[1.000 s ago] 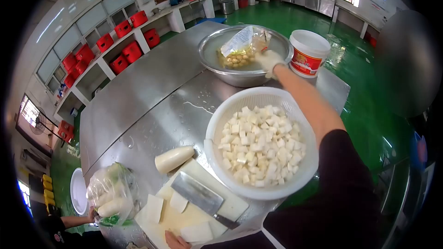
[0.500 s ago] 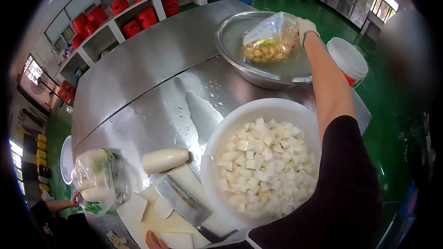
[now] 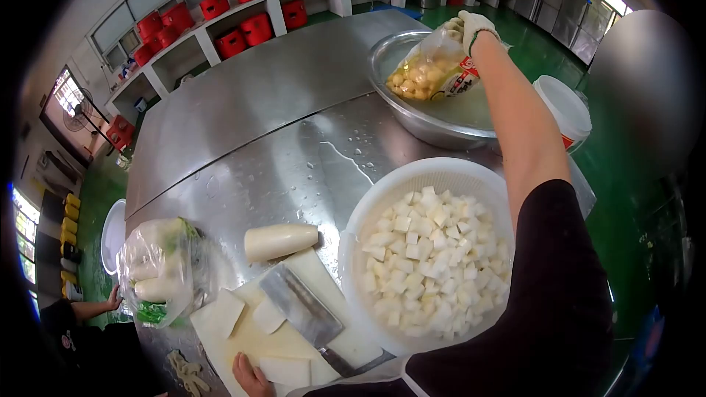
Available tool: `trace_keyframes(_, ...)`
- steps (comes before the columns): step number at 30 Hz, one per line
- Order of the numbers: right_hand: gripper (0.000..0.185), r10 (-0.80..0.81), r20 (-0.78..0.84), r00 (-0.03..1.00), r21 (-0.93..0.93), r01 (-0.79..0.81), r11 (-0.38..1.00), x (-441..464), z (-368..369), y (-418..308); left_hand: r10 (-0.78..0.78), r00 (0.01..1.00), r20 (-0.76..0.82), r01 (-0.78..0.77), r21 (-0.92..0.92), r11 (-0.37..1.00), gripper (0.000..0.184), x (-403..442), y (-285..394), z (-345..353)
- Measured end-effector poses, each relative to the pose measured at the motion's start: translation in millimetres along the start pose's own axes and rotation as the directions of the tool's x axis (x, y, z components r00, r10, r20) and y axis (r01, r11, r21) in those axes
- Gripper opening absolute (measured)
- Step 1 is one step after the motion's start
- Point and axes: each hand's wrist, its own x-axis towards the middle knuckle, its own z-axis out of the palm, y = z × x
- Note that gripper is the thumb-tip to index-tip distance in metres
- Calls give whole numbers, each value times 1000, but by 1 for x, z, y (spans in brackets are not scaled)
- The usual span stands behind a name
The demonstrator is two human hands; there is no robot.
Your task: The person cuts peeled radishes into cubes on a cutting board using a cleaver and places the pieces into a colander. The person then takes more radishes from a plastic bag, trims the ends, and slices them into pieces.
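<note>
My right hand (image 3: pixel 478 28), in a pale knitted glove, is closed on the top of a clear printed plastic bag (image 3: pixel 443 66) of small yellowish round pieces. The bag hangs tilted over a wide metal basin (image 3: pixel 419 119) of cloudy water. My left hand (image 3: pixel 252 377), bare, lies with fingers extended on the cutting board (image 3: pixel 334 276) beside a flat white radish slab (image 3: pixel 285 371). A cleaver (image 3: pixel 300 305) rests on the board near other cut slabs. Behind it lies a peeled white radish (image 3: pixel 281 241). A white colander (image 3: pixel 353 250) full of white cubes (image 3: pixel 434 265) stands below my right arm.
At left, a plastic bag of radishes (image 3: pixel 158 268) sits on the steel table (image 3: pixel 243 125), close to another person's hand (image 3: pixel 114 298). A cloth or glove (image 3: pixel 187 373) lies at the near left. A white bucket (image 3: pixel 562 110) stands beyond the basin on the right.
My right hand has raised the bag and turned it, so its red printing shows. The whole view has shifted slightly. My left hand stays on the board.
</note>
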Motion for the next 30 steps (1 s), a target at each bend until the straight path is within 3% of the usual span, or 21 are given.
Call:
trace_keyframes(2,28,9,-16,1000,36,-8,999,3,-4,0,5,1000,-9,-5,-9,1000,50,0,-2,2)
trace_keyframes(5,23,-138,19,990,-97,139,985,-44,7,-22,39,999,-24,-39,-6,999,49,0,-11,5)
trace_keyframes(7,23,-307,50,950,-40,309,950,-84,20,-43,63,997,-39,-63,0,998,49,-1,-14,8)
trace_keyframes(11,16,-379,265,887,6,391,920,-153,27,-75,17,998,-56,-21,-74,997,48,-5,-18,11)
trace_keyframes(13,13,-324,436,840,66,329,942,-202,30,-78,-12,998,-67,5,-102,995,48,-3,1,3)
trace_keyframes(15,16,-355,419,836,-28,403,915,-290,38,-62,-33,998,-56,27,-116,993,46,-3,-2,6)
trace_keyframes(16,19,-323,522,789,-105,435,894,-325,31,-54,-47,998,-45,41,-122,992,45,-7,-2,6)
trace_keyframes(17,22,-264,649,713,-216,506,835,-365,24,-48,-57,997,-45,50,-132,990,45,-7,2,3)
trace_keyframes(19,18,-262,831,491,-331,815,476,-419,11,-18,-77,996,-50,68,-152,986,44,-4,12,-1)
trace_keyframes(20,17,175,691,702,-441,217,871,-471,11,-4,-63,996,-57,53,-165,985,44,-4,10,-1)
trace_keyframes(21,17,-109,896,431,-288,751,594,-475,-7,50,-50,997,-63,38,-176,984,43,-4,6,1)
trace_keyframes(22,18,254,808,531,-511,419,750,-516,-9,56,-41,997,-69,27,-185,982,43,-4,2,3)
trace_keyframes(24,18,403,779,481,-594,358,721,-555,-13,96,-18,995,-96,-1,-200,980,42,-2,-1,7)
trace_keyframes(27,27,348,779,521,-610,501,614,-580,-30,162,-9,990,-144,-20,-202,979,40,-9,-21,25)
trace_keyframes(28,31,219,818,531,-560,651,513,-583,-42,187,-37,989,-141,5,-218,976,40,-12,-17,22)
trace_keyframes(29,27,163,776,610,-610,657,444,-589,-47,194,-49,989,-140,7,-286,958,40,-12,-12,16)
trace_keyframes(30,24,181,761,623,-646,700,305,-586,-50,199,-83,987,-136,32,-340,940,41,-4,2,5)
